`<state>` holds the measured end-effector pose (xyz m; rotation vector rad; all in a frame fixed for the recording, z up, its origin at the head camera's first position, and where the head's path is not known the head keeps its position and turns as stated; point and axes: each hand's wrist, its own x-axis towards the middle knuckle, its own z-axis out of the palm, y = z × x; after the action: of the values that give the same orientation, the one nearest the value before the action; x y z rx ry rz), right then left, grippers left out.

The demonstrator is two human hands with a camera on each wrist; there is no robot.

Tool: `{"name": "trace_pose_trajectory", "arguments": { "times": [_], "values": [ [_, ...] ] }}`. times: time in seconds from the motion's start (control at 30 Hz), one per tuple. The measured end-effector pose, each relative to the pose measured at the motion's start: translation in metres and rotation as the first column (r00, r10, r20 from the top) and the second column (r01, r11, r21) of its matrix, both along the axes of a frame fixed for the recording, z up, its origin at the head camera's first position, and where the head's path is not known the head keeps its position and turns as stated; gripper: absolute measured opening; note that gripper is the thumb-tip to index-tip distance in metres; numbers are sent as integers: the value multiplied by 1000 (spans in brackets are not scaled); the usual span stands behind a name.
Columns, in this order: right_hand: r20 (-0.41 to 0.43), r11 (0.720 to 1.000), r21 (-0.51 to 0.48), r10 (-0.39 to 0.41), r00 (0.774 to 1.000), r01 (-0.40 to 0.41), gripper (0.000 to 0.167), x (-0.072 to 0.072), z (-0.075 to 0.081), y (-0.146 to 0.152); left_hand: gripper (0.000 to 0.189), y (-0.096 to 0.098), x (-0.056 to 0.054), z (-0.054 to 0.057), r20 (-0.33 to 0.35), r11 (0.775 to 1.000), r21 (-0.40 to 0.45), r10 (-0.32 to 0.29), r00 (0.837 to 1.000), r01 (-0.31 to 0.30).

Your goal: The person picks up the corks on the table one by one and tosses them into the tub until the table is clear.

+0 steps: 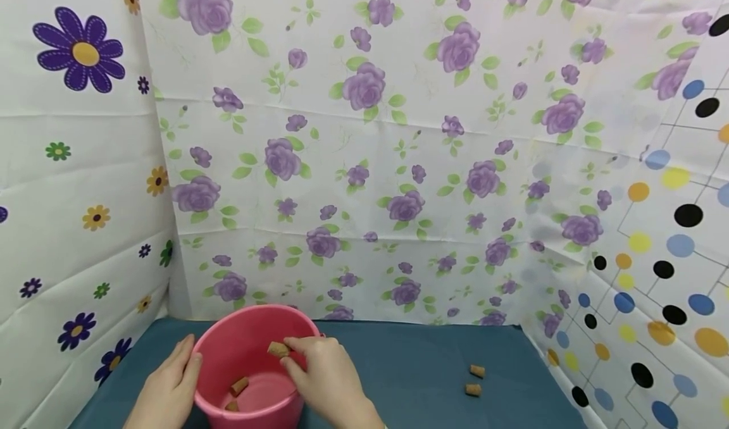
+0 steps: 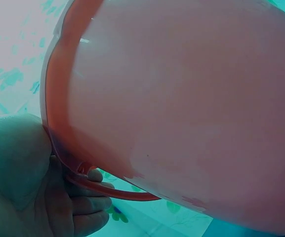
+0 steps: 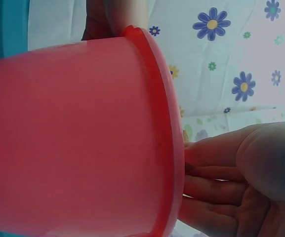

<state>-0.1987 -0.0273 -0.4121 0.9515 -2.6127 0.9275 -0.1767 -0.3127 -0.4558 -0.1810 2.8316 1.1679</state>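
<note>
A pink plastic bucket [image 1: 253,413] stands at the front left of the dark teal table, its mouth tipped into view. My left hand [image 1: 168,385] rests against the bucket's left outer side at the rim, fingers fairly straight. In the left wrist view its fingers [image 2: 90,222] lie behind the bucket's thin handle [image 2: 127,195]. Over the bucket's mouth, my right hand [image 1: 327,375] pinches a cork [image 1: 278,350] between thumb and forefinger. Inside the bucket lie another cork [image 1: 239,386] and a partly hidden cork [image 1: 231,406]. The bucket wall hides part of the right fingers in the right wrist view.
Two corks, an upper cork [image 1: 477,371] and a lower cork [image 1: 473,390], lie on the table [image 1: 410,372] to the right. A rose-patterned sheet [image 1: 342,163] hangs behind, with a flowered sheet [image 1: 74,182] at left and a dotted sheet [image 1: 655,245] at right.
</note>
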Motion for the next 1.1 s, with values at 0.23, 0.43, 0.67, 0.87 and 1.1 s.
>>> {"name": "trace_pose_trajectory", "arguments": {
  "times": [0.23,0.43,0.67,0.87,1.1],
  "values": [
    [-11,1000,-10,-9,1000,9,27,-1,0,-2,88,-2,-1,1,-18,1000,2,-8,1000,8],
    [-21,1000,-2,-18,1000,18,28,0,-1,-5,85,-2,-1,1,-29,1000,-3,-10,1000,10],
    [12,999,20,-30,999,30,29,2,-2,-7,85,-1,-1,0,-36,1000,0,-8,999,8],
    [7,999,40,-24,1000,23,28,3,-3,-9,85,0,0,0,-32,1000,5,-6,999,6],
    [3,997,67,-27,1000,26,29,3,-2,-10,82,0,1,2,-29,1000,-5,-12,1000,12]
  ]
}}
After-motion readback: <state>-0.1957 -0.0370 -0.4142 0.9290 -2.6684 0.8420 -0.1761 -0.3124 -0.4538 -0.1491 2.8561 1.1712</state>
